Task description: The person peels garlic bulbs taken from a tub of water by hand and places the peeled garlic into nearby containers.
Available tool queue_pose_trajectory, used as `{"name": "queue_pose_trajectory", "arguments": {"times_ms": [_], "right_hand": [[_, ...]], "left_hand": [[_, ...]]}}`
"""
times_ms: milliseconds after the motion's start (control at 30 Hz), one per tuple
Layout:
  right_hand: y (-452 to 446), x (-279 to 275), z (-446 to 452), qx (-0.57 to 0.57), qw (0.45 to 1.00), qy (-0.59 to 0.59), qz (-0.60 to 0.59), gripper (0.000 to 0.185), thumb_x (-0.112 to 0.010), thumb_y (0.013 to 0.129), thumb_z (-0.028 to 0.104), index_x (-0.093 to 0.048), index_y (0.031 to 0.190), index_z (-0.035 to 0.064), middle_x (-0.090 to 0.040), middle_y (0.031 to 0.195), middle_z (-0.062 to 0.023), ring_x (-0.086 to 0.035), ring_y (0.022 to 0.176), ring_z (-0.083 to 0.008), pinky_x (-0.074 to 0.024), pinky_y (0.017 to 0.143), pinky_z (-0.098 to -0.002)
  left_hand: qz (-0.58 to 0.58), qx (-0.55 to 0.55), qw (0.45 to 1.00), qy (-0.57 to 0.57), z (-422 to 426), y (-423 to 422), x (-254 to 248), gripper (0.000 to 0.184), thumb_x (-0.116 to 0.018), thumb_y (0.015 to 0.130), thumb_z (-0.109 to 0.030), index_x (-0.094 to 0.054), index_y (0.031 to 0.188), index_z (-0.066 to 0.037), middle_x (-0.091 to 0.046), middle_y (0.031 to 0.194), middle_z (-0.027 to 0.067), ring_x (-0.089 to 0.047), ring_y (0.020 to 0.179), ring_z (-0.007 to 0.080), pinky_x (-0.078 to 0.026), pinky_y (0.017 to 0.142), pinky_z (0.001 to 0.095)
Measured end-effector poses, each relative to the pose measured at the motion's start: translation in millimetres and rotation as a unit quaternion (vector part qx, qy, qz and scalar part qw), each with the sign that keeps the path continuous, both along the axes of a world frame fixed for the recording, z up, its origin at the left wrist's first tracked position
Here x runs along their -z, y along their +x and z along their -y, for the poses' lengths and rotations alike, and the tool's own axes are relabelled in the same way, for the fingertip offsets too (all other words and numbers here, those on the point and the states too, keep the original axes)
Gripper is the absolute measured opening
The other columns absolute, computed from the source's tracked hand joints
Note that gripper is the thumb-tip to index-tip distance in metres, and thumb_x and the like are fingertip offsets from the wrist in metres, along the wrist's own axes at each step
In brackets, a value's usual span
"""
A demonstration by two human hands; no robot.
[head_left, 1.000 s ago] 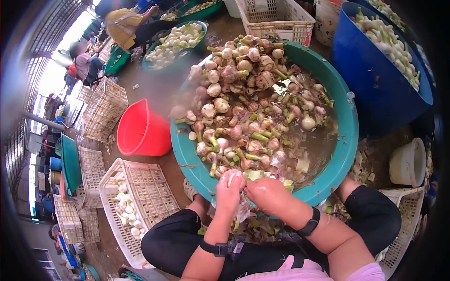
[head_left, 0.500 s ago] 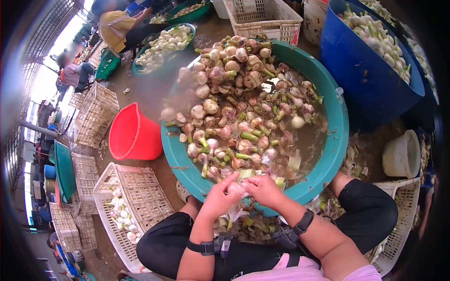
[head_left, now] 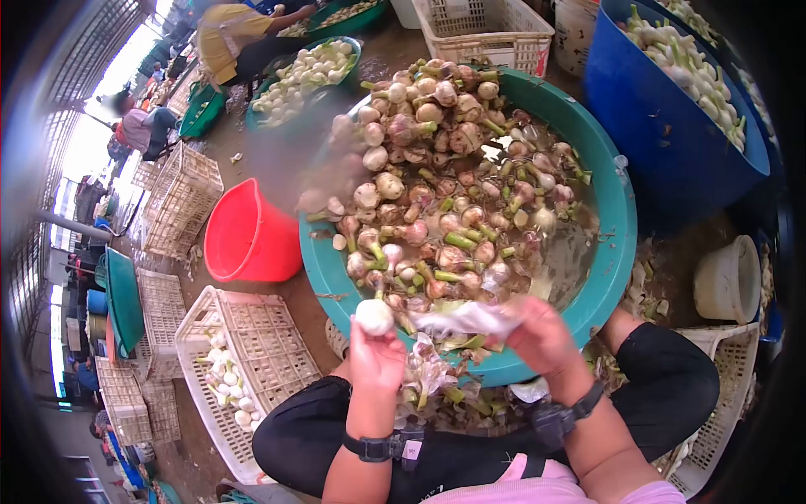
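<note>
In my left hand [head_left: 376, 363] is a smooth white garlic bulb [head_left: 374, 317], its short green stem pointing away from me. My right hand [head_left: 544, 338], somewhat blurred, is closed on a pale strip of garlic skin [head_left: 470, 320] that trails toward the bulb. Both hands are over the near rim of a large green tub [head_left: 617, 244]. Unpeeled garlic bulbs [head_left: 420, 193] with cut green stems are heaped in the tub, some lying in murky water at its right side. Loose garlic peelings [head_left: 432, 370] hang at the near rim and pile up between my legs.
A red bucket [head_left: 243, 235] stands left of the tub. Below it, a white plastic crate [head_left: 252, 323] holds peeled bulbs. A tall blue tub [head_left: 663, 126] full of garlic is at the upper right, above a white bucket [head_left: 726, 277]. Other people sit at the upper left.
My hands were together at the near rim; now they are apart. The left has moved nearer me with the white bulb showing, and the right has pulled away rightward with the skin.
</note>
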State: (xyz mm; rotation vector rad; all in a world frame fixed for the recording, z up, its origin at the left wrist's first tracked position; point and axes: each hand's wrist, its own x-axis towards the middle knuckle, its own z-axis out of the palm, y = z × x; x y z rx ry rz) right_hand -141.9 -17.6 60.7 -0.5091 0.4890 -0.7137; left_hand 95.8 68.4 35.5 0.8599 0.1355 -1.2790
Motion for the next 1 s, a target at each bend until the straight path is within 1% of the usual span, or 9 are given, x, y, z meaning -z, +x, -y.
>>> {"name": "queue_pose_trajectory", "arguments": {"times_ms": [100, 233, 267, 400, 467, 500, 700, 800, 1000], "right_hand": [[-16, 23, 25, -0.027, 0.983, -0.091, -0.159, 0.023, -0.049, 0.088, 0.022, -0.057, 0.097, 0.0024, -0.059, 0.092, -0.0088, -0.058, 0.081, -0.0203, -0.046, 0.069, -0.0309], [-20, 38, 46, -0.236, 0.482, -0.461, -0.706, 0.016, -0.05, 0.078, 0.014, -0.06, 0.085, 0.0053, -0.06, 0.086, -0.0148, -0.057, 0.08, -0.0328, -0.0471, 0.072, -0.0396], [-19, 52, 59, -0.11, 0.501, -0.486, -0.708, 0.015, -0.052, 0.075, 0.014, -0.061, 0.084, 0.0062, -0.06, 0.084, -0.0132, -0.056, 0.079, -0.0322, -0.0465, 0.072, -0.0404], [-10, 119, 123, 0.016, 0.457, -0.568, -0.684, 0.017, -0.054, 0.071, 0.011, -0.062, 0.085, 0.008, -0.058, 0.085, -0.0136, -0.055, 0.08, -0.0314, -0.0449, 0.074, -0.0404], [-10, 150, 140, -0.131, 0.316, -0.602, -0.722, 0.017, -0.055, 0.069, 0.009, -0.062, 0.084, 0.0071, -0.058, 0.088, -0.0141, -0.054, 0.077, -0.0322, -0.0441, 0.075, -0.0383], [-5, 143, 139, -0.128, 0.316, -0.602, -0.722, 0.017, -0.055, 0.069, 0.009, -0.062, 0.084, 0.0071, -0.058, 0.088, -0.0141, -0.054, 0.077, -0.0322, -0.0441, 0.075, -0.0383], [57, 41, 44, 0.121, 0.925, -0.096, -0.348, 0.04, -0.063, 0.073, 0.007, -0.048, 0.11, 0.0051, -0.055, 0.09, -0.0045, -0.053, 0.077, -0.0118, -0.0454, 0.067, -0.027], [63, 21, -1, 0.041, 0.745, -0.511, -0.426, 0.012, -0.059, 0.076, 0.011, -0.061, 0.087, 0.0046, -0.058, 0.084, -0.013, -0.058, 0.08, -0.0253, -0.0468, 0.069, -0.0326], [45, 1, -14, -0.151, 0.558, -0.684, -0.445, 0.008, -0.057, 0.071, 0.014, -0.056, 0.067, 0.0077, -0.056, 0.059, -0.0096, -0.057, 0.056, -0.0306, -0.0458, 0.05, -0.0404]], "left_hand": [[-0.034, -0.173, 0.983, 0.045, -16, 34, -10, 0.021, -0.046, 0.085, -0.031, -0.054, 0.094, -0.014, -0.056, 0.071, -0.0003, -0.049, 0.051, 0.0082, -0.04, 0.041, 0.0193], [0.094, -0.482, 0.862, -0.128, -56, 87, -103, 0.065, -0.036, 0.084, -0.058, -0.046, 0.103, 0.003, -0.053, 0.096, 0.0233, -0.056, 0.082, 0.0259, -0.052, 0.065, 0.0322], [0.146, -0.535, 0.828, -0.081, -50, 81, -119, 0.061, -0.037, 0.084, -0.056, -0.044, 0.104, 0.0, -0.054, 0.101, 0.0204, -0.056, 0.077, 0.0237, -0.051, 0.064, 0.0314], [0.251, -0.287, 0.923, -0.056, -32, 55, -81, 0.038, -0.05, 0.084, -0.041, -0.049, 0.097, -0.006, -0.056, 0.102, 0.0153, -0.057, 0.078, 0.0192, -0.05, 0.061, 0.0307], [0.249, -0.241, 0.934, 0.091, 8, 21, -67, 0.025, -0.049, 0.087, -0.032, -0.049, 0.096, -0.009, -0.056, 0.093, 0.0099, -0.055, 0.071, 0.0162, -0.047, 0.057, 0.0249], [0.262, -0.169, 0.947, 0.083, 16, 12, -49, 0.025, -0.049, 0.087, -0.029, -0.048, 0.1, -0.008, -0.056, 0.095, 0.0085, -0.054, 0.076, 0.0165, -0.046, 0.061, 0.0265], [0.178, 0.188, 0.955, 0.147, 32, -67, -17, 0.056, -0.032, 0.091, -0.048, -0.029, 0.126, -0.005, -0.047, 0.108, 0.0144, -0.054, 0.083, 0.0211, -0.047, 0.07, 0.029], [0.156, 0.193, 0.964, 0.098, 28, -61, -18, 0.054, -0.034, 0.091, -0.047, -0.035, 0.122, -0.003, -0.054, 0.095, 0.0112, -0.055, 0.071, 0.0143, -0.045, 0.067, 0.025], [0.392, 0.26, 0.874, 0.121, 21, -49, -1, 0.026, -0.05, 0.086, -0.021, -0.056, 0.1, -0.001, -0.047, 0.066, -0.0042, -0.039, 0.054, 0.0046, -0.031, 0.045, 0.0205]]}}
